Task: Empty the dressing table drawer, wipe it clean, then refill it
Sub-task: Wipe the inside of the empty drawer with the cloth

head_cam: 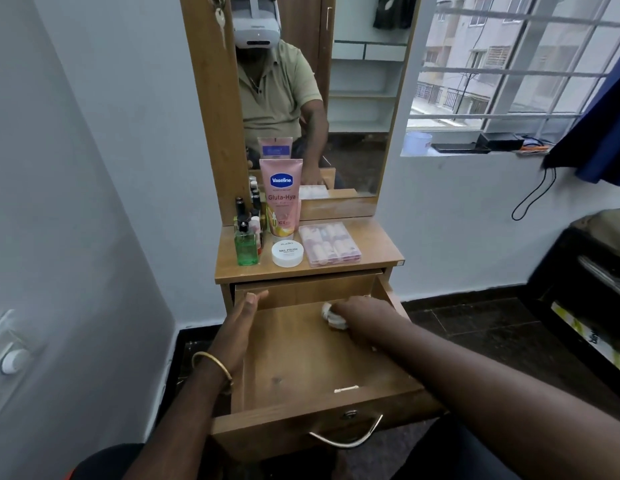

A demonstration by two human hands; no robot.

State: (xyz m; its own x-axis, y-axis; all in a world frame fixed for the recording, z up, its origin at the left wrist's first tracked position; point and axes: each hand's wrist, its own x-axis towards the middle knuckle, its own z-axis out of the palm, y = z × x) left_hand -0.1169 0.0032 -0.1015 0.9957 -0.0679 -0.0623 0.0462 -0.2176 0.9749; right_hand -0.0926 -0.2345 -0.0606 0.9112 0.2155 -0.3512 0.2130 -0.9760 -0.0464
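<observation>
The wooden drawer (pixel 301 368) of the dressing table is pulled out, and its bare floor shows. My right hand (pixel 362 311) grips a crumpled white cloth (pixel 332 317) and presses it on the drawer floor at the far right corner. My left hand (pixel 244 315) rests with straight fingers on the drawer's left wall. On the tabletop (pixel 377 252) stand a pink Vaseline tube (pixel 281 199), a white nail polish remover jar (pixel 287 252), a green bottle (pixel 247 247), small dark bottles (pixel 248 209) and a clear pink case (pixel 330 244).
A mirror (pixel 357 98) rises behind the tabletop. A metal handle (pixel 346 439) hangs on the drawer front. A white wall with a switch (pixel 10 362) is on the left. A window sill (pixel 474 148) with small items and a dark shelf (pixel 588 299) stand on the right.
</observation>
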